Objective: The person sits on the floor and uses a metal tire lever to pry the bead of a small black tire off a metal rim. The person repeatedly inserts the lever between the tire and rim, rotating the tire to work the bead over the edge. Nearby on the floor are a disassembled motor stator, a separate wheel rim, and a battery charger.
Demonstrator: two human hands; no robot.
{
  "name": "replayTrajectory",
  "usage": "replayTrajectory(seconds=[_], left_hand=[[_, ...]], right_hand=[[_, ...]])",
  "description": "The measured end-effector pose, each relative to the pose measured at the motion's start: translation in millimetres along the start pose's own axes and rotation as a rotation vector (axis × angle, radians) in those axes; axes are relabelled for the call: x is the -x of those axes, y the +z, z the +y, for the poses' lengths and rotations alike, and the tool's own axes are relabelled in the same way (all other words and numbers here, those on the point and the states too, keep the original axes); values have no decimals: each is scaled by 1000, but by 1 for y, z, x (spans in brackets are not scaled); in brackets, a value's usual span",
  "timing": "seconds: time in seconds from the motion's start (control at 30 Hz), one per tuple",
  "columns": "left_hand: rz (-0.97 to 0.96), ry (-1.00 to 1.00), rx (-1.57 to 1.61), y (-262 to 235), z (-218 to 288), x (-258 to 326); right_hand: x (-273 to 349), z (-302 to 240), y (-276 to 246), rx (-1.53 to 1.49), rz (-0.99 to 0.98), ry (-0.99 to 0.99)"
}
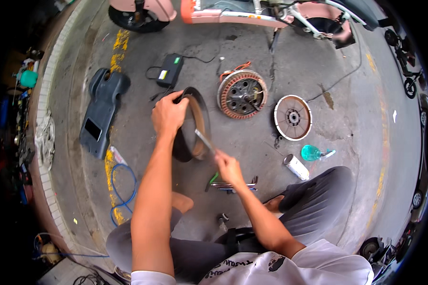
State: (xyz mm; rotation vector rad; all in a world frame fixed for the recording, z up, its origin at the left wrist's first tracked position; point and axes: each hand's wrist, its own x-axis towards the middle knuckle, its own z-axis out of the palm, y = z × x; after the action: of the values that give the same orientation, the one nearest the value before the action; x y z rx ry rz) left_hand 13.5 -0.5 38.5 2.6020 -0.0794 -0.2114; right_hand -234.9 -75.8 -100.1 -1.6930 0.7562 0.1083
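My left hand [169,113] grips the upper rim of a wide dark ring [202,114], which looks like a hub-motor rim and stands tilted on its edge. Its inner wall is brownish. My right hand [229,167] is closed round a thin, flat metal tool [204,139]; its tip reaches to the ring's inner wall, and I cannot tell whether they touch. Beyond the ring lies a motor stator [242,94] with copper-coloured windings and orange wires. A round, spoked motor cover [293,118] rests to its right.
A pink electric scooter [238,15] stands at the far side. Around me lie a black charger [170,70], a dark plastic panel [101,111], a blue hose [134,183], a spray can [296,167], a green bottle [311,153] and a set of hex keys [233,185].
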Motion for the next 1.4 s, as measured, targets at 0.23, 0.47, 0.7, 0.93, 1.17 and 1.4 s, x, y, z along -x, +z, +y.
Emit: replayTrajectory(seconds=[0.23, 0.47, 0.7, 0.93, 1.17, 1.4], left_hand=[[-55, 159, 125, 30, 8, 23], [-38, 145, 123, 21, -15, 10], [-28, 195, 69, 24, -4, 23], [-25, 157, 14, 18, 21, 25], [20, 16, 68, 4, -9, 9], [44, -42, 158, 10, -33, 13]], right_hand=[[-65, 10, -1, 179, 43, -53], [7, 9, -20, 200, -106, 38], [-36, 17, 15, 149, -40, -9], [-41, -9, 5, 177, 94, 17], [18, 16, 12, 106, 78, -41], [-48, -12, 11, 220, 51, -128]])
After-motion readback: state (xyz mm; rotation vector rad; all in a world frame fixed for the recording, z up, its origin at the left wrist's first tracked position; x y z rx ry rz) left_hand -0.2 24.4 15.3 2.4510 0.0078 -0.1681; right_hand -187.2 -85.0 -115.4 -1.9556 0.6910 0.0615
